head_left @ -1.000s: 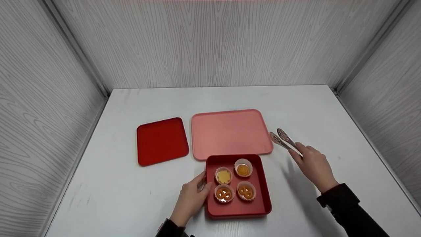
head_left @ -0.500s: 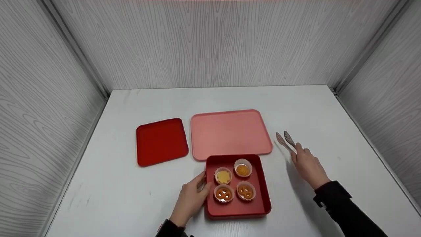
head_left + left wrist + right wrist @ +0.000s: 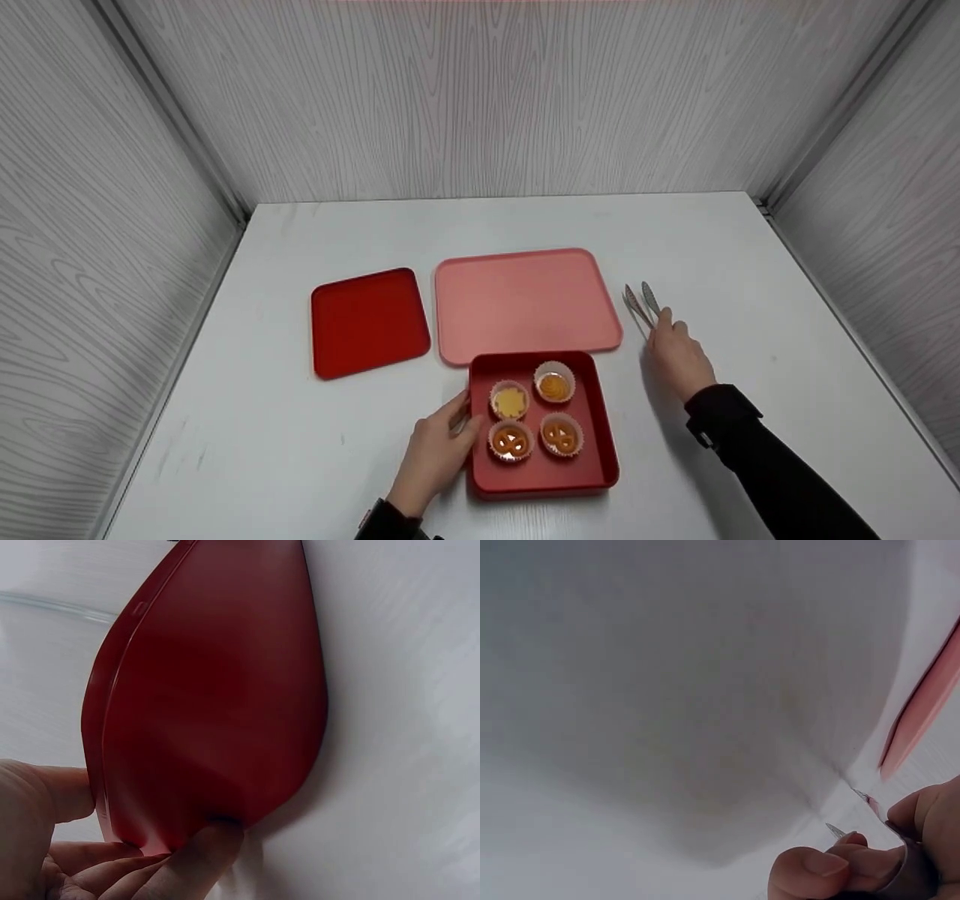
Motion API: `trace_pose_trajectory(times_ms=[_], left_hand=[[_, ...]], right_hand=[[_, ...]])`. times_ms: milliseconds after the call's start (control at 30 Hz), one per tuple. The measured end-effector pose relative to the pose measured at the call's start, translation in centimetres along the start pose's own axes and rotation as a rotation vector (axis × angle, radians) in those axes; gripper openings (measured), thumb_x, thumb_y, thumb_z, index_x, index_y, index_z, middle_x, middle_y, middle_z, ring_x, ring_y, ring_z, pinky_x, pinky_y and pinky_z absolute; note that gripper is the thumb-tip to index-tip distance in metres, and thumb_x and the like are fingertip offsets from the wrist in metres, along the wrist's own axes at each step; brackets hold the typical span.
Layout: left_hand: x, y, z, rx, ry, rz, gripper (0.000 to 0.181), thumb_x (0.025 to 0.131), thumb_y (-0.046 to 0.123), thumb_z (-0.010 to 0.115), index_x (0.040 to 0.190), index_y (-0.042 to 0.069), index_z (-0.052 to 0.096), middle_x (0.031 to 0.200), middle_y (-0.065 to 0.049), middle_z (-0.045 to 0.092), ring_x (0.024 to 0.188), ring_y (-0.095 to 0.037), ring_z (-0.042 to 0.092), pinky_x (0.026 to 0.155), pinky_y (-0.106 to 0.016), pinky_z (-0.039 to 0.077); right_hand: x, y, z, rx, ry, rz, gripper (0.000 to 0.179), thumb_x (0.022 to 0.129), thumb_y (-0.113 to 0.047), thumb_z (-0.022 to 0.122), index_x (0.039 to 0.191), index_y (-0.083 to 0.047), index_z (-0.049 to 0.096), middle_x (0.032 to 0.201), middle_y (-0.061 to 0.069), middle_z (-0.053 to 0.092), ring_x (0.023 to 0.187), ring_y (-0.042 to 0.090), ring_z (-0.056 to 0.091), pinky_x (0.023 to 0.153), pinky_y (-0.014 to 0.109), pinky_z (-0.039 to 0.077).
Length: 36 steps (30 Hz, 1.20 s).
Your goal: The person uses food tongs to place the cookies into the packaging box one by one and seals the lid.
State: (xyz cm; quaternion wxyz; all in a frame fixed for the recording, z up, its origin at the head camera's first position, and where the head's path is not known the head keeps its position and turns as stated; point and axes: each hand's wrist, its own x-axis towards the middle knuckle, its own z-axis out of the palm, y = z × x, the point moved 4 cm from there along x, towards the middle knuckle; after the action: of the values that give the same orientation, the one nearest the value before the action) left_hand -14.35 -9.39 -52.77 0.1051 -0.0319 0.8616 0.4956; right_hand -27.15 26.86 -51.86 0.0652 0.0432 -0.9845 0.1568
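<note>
My left hand point(image 3: 435, 454) holds the left wall of a red rectangular box point(image 3: 551, 480) in the head view. In the left wrist view its fingers point(image 3: 187, 866) lie against the box's outer side. Inside the box sit several small pastries in pleated paper cups, among them a yellow flower-shaped one point(image 3: 510, 403), a swirled one point(image 3: 553, 388) and a glossy pretzel-shaped one point(image 3: 510, 442). To the right of the box, my right hand point(image 3: 681, 360) grips metal tongs point(image 3: 637, 306) close to the table. The tongs' tips are apart with nothing between them.
Behind the box lies a flat pink tray point(image 3: 525, 304), just left of the tongs' tips. A smaller dark red tray point(image 3: 371, 322) lies farther left. Grey wood-grain panels point(image 3: 480, 97) wall the white table point(image 3: 262, 450) at the back and both sides.
My right hand has shifted left and slightly away from me. The tongs now point more straight ahead and look lower over the table. My left hand and the box have stayed in place.
</note>
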Motion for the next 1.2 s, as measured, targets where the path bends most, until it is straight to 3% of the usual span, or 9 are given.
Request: trace_pose_trajectory(times_ms=[233,633,833,1000,1200], left_hand=[[-0.1,0.1,0.1,-0.003,0.003,0.006,0.057,0.102,0.033,0.063,0.151,0.007,0.05,0.145,-0.012,0.059,0.14,-0.03,0.05,0.115,-0.053,0.04],[0.0,0.1,0.1,0.0,0.005,0.009,0.057,0.102,0.032,0.062,0.152,0.007,0.05,0.146,-0.012,0.058,0.141,-0.03,0.049,0.116,-0.052,0.038],[0.1,0.1,0.0,-0.004,-0.001,0.016,0.056,0.103,0.032,0.062,0.151,0.006,0.049,0.146,-0.013,0.058,0.141,-0.03,0.049,0.116,-0.052,0.039],[0.1,0.1,0.0,0.0,-0.006,0.008,0.057,0.103,0.032,0.062,0.152,0.006,0.049,0.147,-0.013,0.058,0.141,-0.031,0.048,0.116,-0.052,0.038],[0.0,0.0,0.0,-0.001,0.009,0.015,0.057,0.102,0.033,0.063,0.151,0.005,0.05,0.146,-0.013,0.058,0.141,-0.031,0.049,0.116,-0.052,0.039]], right_hand=[[1.0,-0.1,0.7,-0.066,-0.012,-0.004,0.046,0.106,-0.006,0.038,0.139,0.026,0.035,0.09,0.037,0.06,0.067,0.05,0.065,0.056,0.059,0.054],[1.2,0.1,0.9,-0.058,0.019,-0.041,0.043,0.103,-0.01,0.047,0.132,0.022,0.044,0.076,0.033,0.065,0.061,0.05,0.065,0.051,0.06,0.051],[1.4,0.3,1.0,-0.048,-0.027,-0.015,0.052,0.103,-0.013,0.049,0.137,0.024,0.039,0.083,0.035,0.067,0.066,0.05,0.067,0.055,0.06,0.053],[1.3,0.6,1.0,-0.02,-0.076,0.009,0.066,0.105,-0.023,0.053,0.143,0.026,0.03,0.095,0.039,0.067,0.078,0.052,0.068,0.066,0.062,0.055],[1.1,0.5,0.5,-0.03,-0.054,-0.001,0.074,0.107,-0.035,0.051,0.144,0.025,0.031,0.105,0.043,0.063,0.089,0.055,0.066,0.075,0.064,0.054]])
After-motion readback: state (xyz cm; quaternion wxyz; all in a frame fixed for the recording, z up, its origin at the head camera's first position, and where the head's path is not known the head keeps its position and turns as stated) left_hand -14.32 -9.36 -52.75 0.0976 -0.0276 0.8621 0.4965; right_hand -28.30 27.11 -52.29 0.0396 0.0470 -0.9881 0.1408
